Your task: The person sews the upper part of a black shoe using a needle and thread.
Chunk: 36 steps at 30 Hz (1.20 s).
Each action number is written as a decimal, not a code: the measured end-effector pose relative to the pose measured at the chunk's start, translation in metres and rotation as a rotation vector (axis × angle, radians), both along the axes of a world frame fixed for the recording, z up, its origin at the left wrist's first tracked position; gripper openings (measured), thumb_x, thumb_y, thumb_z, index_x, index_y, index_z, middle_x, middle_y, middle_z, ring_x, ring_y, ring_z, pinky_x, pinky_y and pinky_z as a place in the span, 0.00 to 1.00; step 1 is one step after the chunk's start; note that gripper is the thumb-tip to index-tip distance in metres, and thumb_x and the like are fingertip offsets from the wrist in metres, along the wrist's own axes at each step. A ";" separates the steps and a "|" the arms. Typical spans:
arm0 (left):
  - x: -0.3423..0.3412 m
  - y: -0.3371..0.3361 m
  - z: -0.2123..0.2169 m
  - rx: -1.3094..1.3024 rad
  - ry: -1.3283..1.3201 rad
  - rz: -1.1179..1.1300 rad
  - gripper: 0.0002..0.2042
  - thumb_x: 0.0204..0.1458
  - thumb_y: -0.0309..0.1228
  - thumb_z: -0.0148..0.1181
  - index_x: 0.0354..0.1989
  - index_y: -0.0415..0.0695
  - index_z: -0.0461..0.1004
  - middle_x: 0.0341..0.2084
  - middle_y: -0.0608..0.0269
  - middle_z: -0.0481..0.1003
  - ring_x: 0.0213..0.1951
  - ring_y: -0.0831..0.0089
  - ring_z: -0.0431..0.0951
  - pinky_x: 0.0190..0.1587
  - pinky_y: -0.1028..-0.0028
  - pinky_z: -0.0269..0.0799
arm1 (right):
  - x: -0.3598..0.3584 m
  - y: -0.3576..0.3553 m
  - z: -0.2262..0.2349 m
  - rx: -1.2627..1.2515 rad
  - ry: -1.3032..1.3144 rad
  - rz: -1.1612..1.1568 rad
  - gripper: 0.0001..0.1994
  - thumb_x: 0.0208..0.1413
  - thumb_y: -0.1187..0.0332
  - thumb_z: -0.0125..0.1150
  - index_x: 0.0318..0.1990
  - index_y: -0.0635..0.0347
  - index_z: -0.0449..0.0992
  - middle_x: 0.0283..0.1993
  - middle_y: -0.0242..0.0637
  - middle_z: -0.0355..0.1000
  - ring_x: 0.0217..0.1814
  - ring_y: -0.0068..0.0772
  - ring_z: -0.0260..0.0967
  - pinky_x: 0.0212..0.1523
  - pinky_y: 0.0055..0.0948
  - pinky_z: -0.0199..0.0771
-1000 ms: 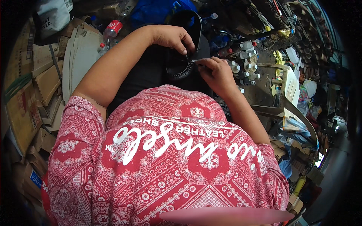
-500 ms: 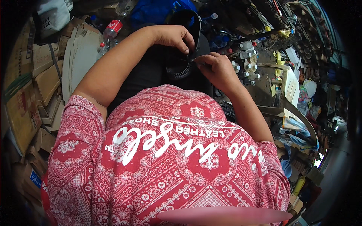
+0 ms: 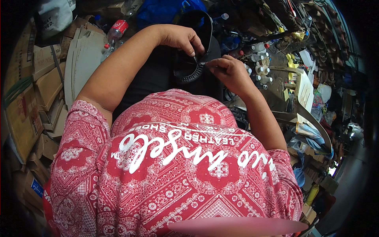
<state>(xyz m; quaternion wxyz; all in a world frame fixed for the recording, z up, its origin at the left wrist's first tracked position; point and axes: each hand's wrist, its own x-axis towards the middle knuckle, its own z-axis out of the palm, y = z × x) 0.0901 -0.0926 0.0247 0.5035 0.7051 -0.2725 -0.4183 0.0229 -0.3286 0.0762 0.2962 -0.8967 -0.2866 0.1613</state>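
A black item with a curved rim and a ridged band (image 3: 191, 77), which looks like a piece of footwear, sits over my dark-clothed lap. My left hand (image 3: 182, 40) reaches over it from the left, fingers bent down and pressed on its inner side. From the right comes my right hand (image 3: 231, 74), thumb and forefinger pinched together at the end of the ridged band. A small pale glint, perhaps a needle or thread, shows at those fingertips; it is too small to name surely.
Plastic bottles (image 3: 260, 70) crowd the ground on the right beside a worn pale chair (image 3: 304, 89). Flattened cardboard (image 3: 45, 63) and a whitish panel (image 3: 79, 59) stand at left, near a red-labelled bottle (image 3: 117, 29). A blue bag (image 3: 158, 12) lies beyond the footwear.
My right hand has shifted slightly right and down, its fingertips a little away from the left hand. The left hand has risen slightly; the black item stays nearly in place.
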 end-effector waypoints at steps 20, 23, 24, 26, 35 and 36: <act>0.002 0.000 0.005 0.047 0.003 -0.031 0.19 0.44 0.25 0.59 0.48 0.39 0.76 0.33 0.67 0.78 0.31 0.82 0.72 0.35 0.81 0.66 | -0.002 0.008 -0.008 0.019 -0.066 -0.010 0.08 0.47 0.72 0.62 0.36 0.56 0.80 0.31 0.41 0.73 0.35 0.42 0.73 0.36 0.35 0.72; 0.002 -0.003 0.001 0.039 -0.009 0.007 0.17 0.44 0.26 0.60 0.46 0.38 0.77 0.33 0.66 0.79 0.33 0.80 0.74 0.39 0.79 0.68 | -0.004 0.010 -0.005 -0.063 -0.158 0.017 0.06 0.48 0.70 0.60 0.35 0.54 0.80 0.31 0.39 0.73 0.35 0.41 0.73 0.40 0.38 0.68; 0.002 -0.004 -0.001 0.039 -0.009 0.007 0.17 0.44 0.26 0.60 0.46 0.38 0.77 0.33 0.66 0.79 0.33 0.80 0.74 0.39 0.79 0.68 | -0.004 0.011 -0.003 -0.135 -0.221 0.035 0.06 0.49 0.68 0.59 0.34 0.53 0.80 0.31 0.38 0.73 0.35 0.41 0.72 0.42 0.39 0.66; 0.002 -0.005 -0.005 -0.051 -0.061 0.028 0.15 0.44 0.25 0.60 0.43 0.36 0.77 0.33 0.64 0.79 0.36 0.77 0.75 0.44 0.77 0.69 | -0.004 0.013 -0.002 -0.147 -0.214 0.035 0.06 0.49 0.68 0.58 0.34 0.52 0.80 0.30 0.37 0.73 0.36 0.40 0.72 0.44 0.39 0.64; 0.000 -0.007 -0.010 -0.073 -0.109 0.091 0.13 0.44 0.26 0.63 0.40 0.37 0.77 0.35 0.60 0.77 0.40 0.72 0.76 0.49 0.73 0.69 | 0.009 0.005 -0.004 -0.106 -0.161 0.055 0.07 0.50 0.68 0.59 0.37 0.50 0.80 0.33 0.37 0.72 0.38 0.42 0.72 0.45 0.39 0.64; -0.002 -0.005 -0.011 -0.072 -0.108 0.094 0.13 0.44 0.26 0.63 0.40 0.37 0.77 0.35 0.60 0.77 0.40 0.72 0.76 0.49 0.73 0.69 | 0.012 0.004 -0.002 -0.102 -0.168 0.077 0.08 0.49 0.69 0.60 0.37 0.50 0.80 0.34 0.37 0.72 0.38 0.43 0.72 0.44 0.39 0.66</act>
